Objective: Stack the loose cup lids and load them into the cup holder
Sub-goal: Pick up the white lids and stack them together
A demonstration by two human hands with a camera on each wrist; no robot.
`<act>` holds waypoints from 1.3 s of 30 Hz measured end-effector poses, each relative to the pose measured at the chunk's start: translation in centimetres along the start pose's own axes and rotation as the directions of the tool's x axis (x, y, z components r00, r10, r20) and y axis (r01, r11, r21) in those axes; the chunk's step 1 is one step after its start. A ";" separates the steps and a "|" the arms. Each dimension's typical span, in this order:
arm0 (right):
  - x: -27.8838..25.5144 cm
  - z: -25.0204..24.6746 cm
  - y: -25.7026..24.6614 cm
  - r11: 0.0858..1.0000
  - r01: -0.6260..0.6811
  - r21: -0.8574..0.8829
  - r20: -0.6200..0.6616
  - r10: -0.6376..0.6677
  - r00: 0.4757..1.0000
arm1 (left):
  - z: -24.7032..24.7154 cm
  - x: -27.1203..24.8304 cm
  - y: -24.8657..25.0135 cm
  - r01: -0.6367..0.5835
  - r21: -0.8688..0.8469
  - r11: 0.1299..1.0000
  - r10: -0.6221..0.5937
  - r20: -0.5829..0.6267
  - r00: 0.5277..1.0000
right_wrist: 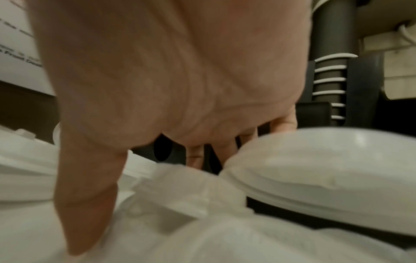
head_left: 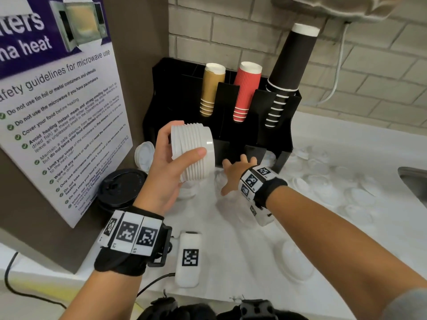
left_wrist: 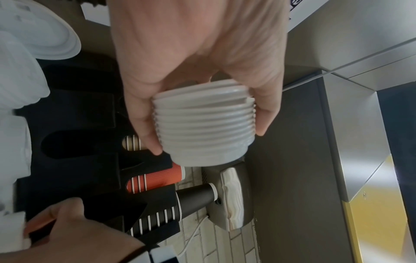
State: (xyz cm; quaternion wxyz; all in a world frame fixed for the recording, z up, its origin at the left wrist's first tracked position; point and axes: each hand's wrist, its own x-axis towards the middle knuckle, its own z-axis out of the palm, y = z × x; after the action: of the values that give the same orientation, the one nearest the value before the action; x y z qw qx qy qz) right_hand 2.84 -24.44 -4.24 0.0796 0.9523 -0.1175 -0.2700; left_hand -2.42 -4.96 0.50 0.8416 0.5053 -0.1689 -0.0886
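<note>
Left hand point(head_left: 172, 162) holds the stack of white cup lids point(head_left: 194, 152) on its side, thumb across the near rim, fingers wrapped round the far side. The left wrist view shows the same grip: fingers point(left_wrist: 144, 124) on 1 flank, thumb on the other, stack point(left_wrist: 203, 124) nested tight, roughly 10+ lids. The stack hangs in the air just in front of the black cup holder point(head_left: 161, 88), above the counter.

Right hand point(head_left: 233, 174) is spread, fingers straight, holding nothing. It reaches down toward the loose white lids point(head_left: 323, 181) scattered on the counter beyond and to its right. From the right wrist camera the palm point(right_wrist: 168, 71) hovers over a domed lid point(right_wrist: 326, 178); I cannot tell whether the fingertips touch it yet.

Judgement: the step in hand is picking up the next loose lid and adding it to the stack.

How to do it well:
- Take 1 lid by the rim with thumb plus 2 fingers. The lids overlap, so a flat grab likely lifts several crooked.
- Match its orientation to the stack before nesting. A flipped lid won't seat.
- Keep the left grip square across the rims. A loose thumb could let the stack fan out.
- The 3 upper slots hold the tan cups point(head_left: 211, 88), red cups point(head_left: 245, 91) and black cups point(head_left: 286, 72). The lower front compartments just ahead of the right hand look like the lid target.
- Black lids point(head_left: 122, 188) sit below the left hand; keep them separate.
</note>
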 end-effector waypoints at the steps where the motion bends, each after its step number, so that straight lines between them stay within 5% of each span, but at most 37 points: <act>1: 0.0 0.1 0.1 1.000 0.023 -0.006 -0.011 -0.023 1.000 | -0.1 0.0 0.0 -0.002 0.003 1.000 0.002 -0.004 1.000; 8: -1.4 0.2 0.1 0.982 0.189 0.018 -0.012 -0.189 0.982 | -0.4 -0.2 0.0 -0.015 0.011 1.000 0.015 -0.023 1.000; 11: -2.5 -1.0 0.5 0.965 0.236 0.118 -0.132 -0.220 0.966 | -0.3 -0.1 0.1 -0.024 0.003 1.000 0.024 -0.021 0.999; 15: -3.8 -2.2 0.4 0.971 0.237 0.029 -0.284 -0.220 0.933 | 0.2 -0.1 0.1 -0.033 0.005 0.999 0.033 -0.031 0.999; 21: -5.1 -0.9 -0.6 0.926 0.373 -0.058 -0.026 -0.375 0.927 | 0.5 -0.5 0.0 -0.027 0.019 0.999 0.027 -0.045 0.999; 30: -5.3 1.2 -1.6 0.897 0.360 -0.256 -0.040 -0.382 0.923 | 0.9 -0.8 -0.1 -0.012 0.024 1.000 0.014 -0.070 0.997; 39: -5.4 2.4 -0.8 0.907 0.421 0.004 -0.050 -0.420 0.906 | 1.0 -0.8 0.0 -0.005 0.047 0.999 0.008 -0.071 0.997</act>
State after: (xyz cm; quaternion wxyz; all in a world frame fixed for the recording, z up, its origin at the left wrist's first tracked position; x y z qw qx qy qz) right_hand -2.78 -22.47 -3.79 0.0156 0.9620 0.0905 -0.2570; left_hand -3.53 -5.52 0.74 0.8353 0.5272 -0.1424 -0.0639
